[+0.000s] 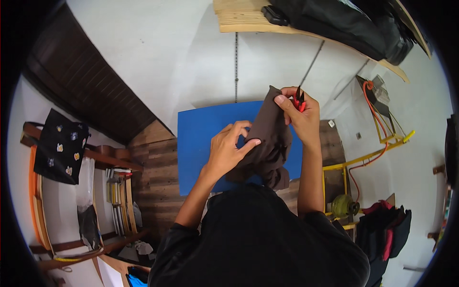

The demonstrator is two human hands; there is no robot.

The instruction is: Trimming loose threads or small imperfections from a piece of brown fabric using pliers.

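Note:
A dark brown piece of cloth (268,122) is held up over the blue tabletop (203,124), its lower part bunched and hanging towards my body. My left hand (224,150) pinches its left edge between thumb and fingers. Higher up and to the right, my right hand (305,117) grips the top corner of the cloth with the thumb on it. Red-handled thread snips (300,101) with dark pointed blades are tucked in that same hand, their tips pointing up and away from the cloth.
A wooden shelf (241,21) with black bags juts from the wall above the table. To the right stands a yellow metal frame (368,155) with an orange cord and dark clothes. On the left are a shelf rack with books (117,196) and a black tote bag (62,146).

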